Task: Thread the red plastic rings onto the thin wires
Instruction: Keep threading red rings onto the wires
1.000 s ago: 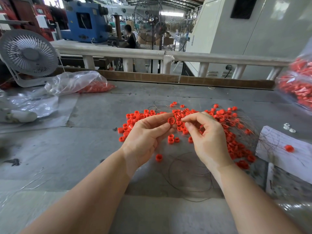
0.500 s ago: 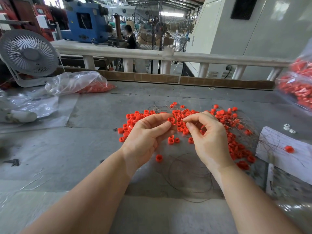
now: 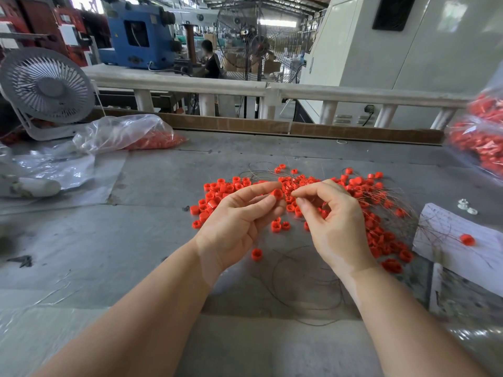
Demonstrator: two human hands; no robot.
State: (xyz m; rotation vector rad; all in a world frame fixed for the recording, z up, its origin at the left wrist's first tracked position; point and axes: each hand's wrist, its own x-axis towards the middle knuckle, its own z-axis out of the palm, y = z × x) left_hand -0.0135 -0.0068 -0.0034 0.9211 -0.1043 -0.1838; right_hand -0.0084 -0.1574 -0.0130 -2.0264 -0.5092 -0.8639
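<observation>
My left hand point(image 3: 239, 221) pinches one red plastic ring point(image 3: 277, 193) between thumb and fingertips, held just above the table. My right hand point(image 3: 330, 221) is close beside it, its thumb and forefinger pinched together near the ring; a thin wire between them is too fine to make out. A scatter of loose red rings point(image 3: 362, 191) lies behind and to the right of both hands, tangled with thin wires point(image 3: 392, 194). Dark wire loops point(image 3: 304, 284) lie on the grey table point(image 3: 109, 254) under my right wrist.
A white desk fan point(image 3: 46, 88) stands at the far left. A clear bag of red rings point(image 3: 130, 134) lies behind left, another bag point(image 3: 484, 137) at the right edge. White paper point(image 3: 462, 246) with one red ring point(image 3: 467, 239) lies at right. A rail runs along the table's far side.
Both hands have stayed almost in place; the ring in my left fingertips and my right fingertips have drawn slightly closer together.
</observation>
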